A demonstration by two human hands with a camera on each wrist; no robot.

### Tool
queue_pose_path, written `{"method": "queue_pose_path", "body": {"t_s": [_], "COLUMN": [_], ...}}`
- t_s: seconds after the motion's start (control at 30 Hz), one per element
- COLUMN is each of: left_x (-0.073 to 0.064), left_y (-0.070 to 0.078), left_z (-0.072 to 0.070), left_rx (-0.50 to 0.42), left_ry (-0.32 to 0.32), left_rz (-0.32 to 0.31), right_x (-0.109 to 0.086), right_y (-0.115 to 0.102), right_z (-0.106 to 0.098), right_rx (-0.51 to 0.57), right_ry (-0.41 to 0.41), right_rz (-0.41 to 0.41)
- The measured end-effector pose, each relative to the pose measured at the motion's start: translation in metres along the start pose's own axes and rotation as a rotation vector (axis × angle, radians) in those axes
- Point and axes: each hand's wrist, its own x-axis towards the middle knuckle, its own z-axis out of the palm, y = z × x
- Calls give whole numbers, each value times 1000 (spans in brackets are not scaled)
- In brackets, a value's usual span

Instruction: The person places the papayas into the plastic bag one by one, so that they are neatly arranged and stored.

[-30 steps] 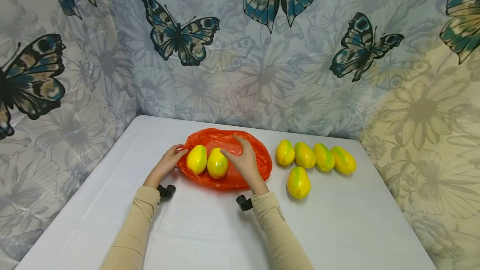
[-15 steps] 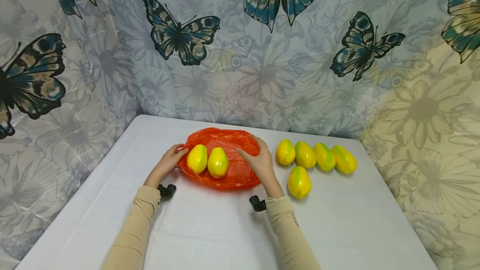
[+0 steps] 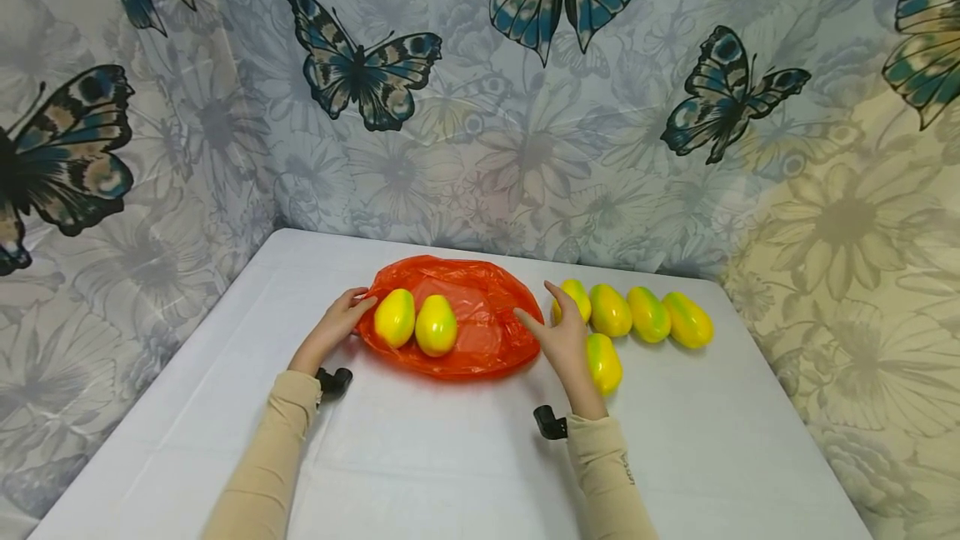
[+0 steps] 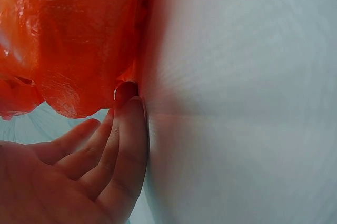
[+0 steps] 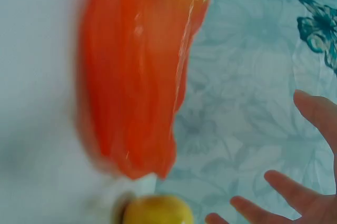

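Observation:
A red plastic bag point(image 3: 480, 315) lies spread open on the white table, its rim forming a low ring. Inside its left half sit two glossy yellow-green, mango-like fruits point(image 3: 394, 318). My left hand point(image 3: 337, 323) is at the bag's left edge; in the left wrist view its straight fingers point(image 4: 129, 150) touch the bag's side low by the tabletop. To the right of the bag, my right hand point(image 3: 564, 344) hovers with spread fingers and holds nothing. It partly covers the nearest loose fruit point(image 3: 604, 365) and the leftmost fruit point(image 3: 576, 298) of the back row.
Several more yellow-green fruits point(image 3: 648, 314) stand in a row at the right rear of the white table point(image 3: 420, 465). Black wrist cameras point(image 3: 551, 423) are strapped to both wrists. A butterfly-print cloth point(image 3: 480, 148) hangs behind and along the sides.
My right hand has moved right, from above the second fruit in the bag, past the bag's right rim to beside the loose fruits. The left hand stays in place.

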Motion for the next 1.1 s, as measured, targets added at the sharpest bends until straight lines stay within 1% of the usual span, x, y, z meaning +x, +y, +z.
{"method": "queue_pose_path", "body": {"t_s": [0.1,0.23,0.33,0.43,0.53,0.6,0.93,1.1], "left_x": [0,1,2,2,1,1,2,2], "left_y": [1,0,-1,-1,-1,-1,-1,-1], "left_z": [0,1,1,0,0,0,-1,-1], "left_rx": [4,6,5,4,13,14,-7,-11], "left_ry": [-2,-4,-5,-1,-7,-5,3,7], "left_rz": [8,16,16,16,23,20,34,35], "right_x": [-3,-8,-12,-14,-16,-17,-21,-24], "right_y": [5,10,17,23,30,34,49,58], "right_z": [-12,-27,-36,-42,-45,-47,-50,-50], "right_rx": [-9,10,8,-13,-43,-65,-122,-127], "right_ry": [6,-6,-11,5,37,51,83,73], "right_rz": [33,62,63,47,31,37,114,152]}}
